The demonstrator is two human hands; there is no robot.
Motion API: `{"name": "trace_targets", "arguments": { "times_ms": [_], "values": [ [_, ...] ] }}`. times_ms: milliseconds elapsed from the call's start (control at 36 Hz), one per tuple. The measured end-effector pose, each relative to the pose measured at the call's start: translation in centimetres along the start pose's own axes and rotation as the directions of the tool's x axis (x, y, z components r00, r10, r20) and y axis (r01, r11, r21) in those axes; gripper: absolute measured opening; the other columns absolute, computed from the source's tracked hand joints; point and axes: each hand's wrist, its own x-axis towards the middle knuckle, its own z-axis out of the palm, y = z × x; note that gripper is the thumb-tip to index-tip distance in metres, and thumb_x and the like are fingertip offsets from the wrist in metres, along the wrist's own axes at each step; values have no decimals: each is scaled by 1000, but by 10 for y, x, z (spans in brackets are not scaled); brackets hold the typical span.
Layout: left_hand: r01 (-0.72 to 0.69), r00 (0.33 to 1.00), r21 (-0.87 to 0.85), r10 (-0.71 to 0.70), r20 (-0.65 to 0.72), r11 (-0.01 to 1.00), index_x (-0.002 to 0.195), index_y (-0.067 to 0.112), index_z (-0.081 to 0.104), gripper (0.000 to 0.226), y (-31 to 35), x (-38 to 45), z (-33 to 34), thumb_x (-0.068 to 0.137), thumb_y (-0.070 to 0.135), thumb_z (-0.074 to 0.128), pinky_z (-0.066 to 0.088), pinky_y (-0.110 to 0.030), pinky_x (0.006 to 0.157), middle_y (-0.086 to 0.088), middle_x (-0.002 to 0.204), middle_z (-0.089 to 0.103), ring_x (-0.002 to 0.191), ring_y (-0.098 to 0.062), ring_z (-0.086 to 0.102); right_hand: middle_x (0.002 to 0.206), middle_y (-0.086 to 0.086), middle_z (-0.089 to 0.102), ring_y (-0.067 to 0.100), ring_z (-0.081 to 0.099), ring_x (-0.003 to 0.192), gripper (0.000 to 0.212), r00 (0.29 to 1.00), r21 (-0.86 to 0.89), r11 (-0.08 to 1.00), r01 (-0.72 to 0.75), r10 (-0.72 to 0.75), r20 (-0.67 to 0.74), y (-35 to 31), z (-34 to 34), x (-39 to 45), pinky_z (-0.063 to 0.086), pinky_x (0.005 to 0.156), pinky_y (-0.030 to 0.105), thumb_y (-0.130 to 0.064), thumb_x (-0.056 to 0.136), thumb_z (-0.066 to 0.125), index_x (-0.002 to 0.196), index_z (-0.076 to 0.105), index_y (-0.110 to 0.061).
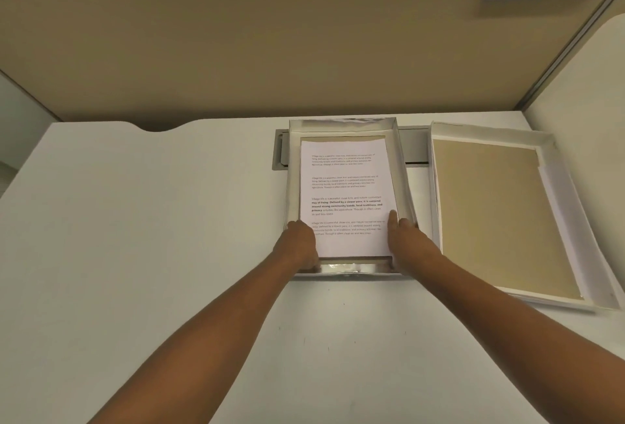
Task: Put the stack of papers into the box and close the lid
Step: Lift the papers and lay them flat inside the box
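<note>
Already the stack of papers (346, 200) is lying inside the open box (404, 183), held at its near corners by the left hand (302, 245) and the right hand (402, 237), each closed lightly on a paper edge. A slipped or curled sheet could be caught on the box's near wall if the hands are pulled out carelessly, and the lid would then be kept from seating. The lid (500, 217) is resting upside down just right of the box on the tabletop (152, 220), near the right edge. Open room is left to the left and toward the person.
</note>
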Motion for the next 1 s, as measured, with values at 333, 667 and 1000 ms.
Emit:
{"name": "trace_targets", "arguments": {
  "times_ms": [333,667,1000],
  "values": [
    [-36,991,39,41,-127,999,133,-1,43,65,-5,-7,8,79,17,76,54,-35,89,-15,128,49,110,-29,60,124,15,59,29,64,103,81,997,-67,998,-2,-3,-71,4,9,-6,54,84,39,-8,89,59,153,10,2],
    [-6,999,-120,3,-32,993,155,-1,-7,117,14,36,-49,84,46,73,40,-41,111,-23,158,21,142,-36,34,127,21,60,36,60,111,87,994,219,972,-85,100,-54,6,-68,50,47,80,36,-45,88,66,149,21,-3],
    [17,986,-121,-37,-161,993,157,8,6,78,35,121,-108,98,24,54,41,-44,107,-21,158,21,140,-39,36,123,20,59,35,60,108,45,977,297,943,-149,186,-101,15,-108,160,42,74,33,-29,98,50,132,46,1]
  ]
}}
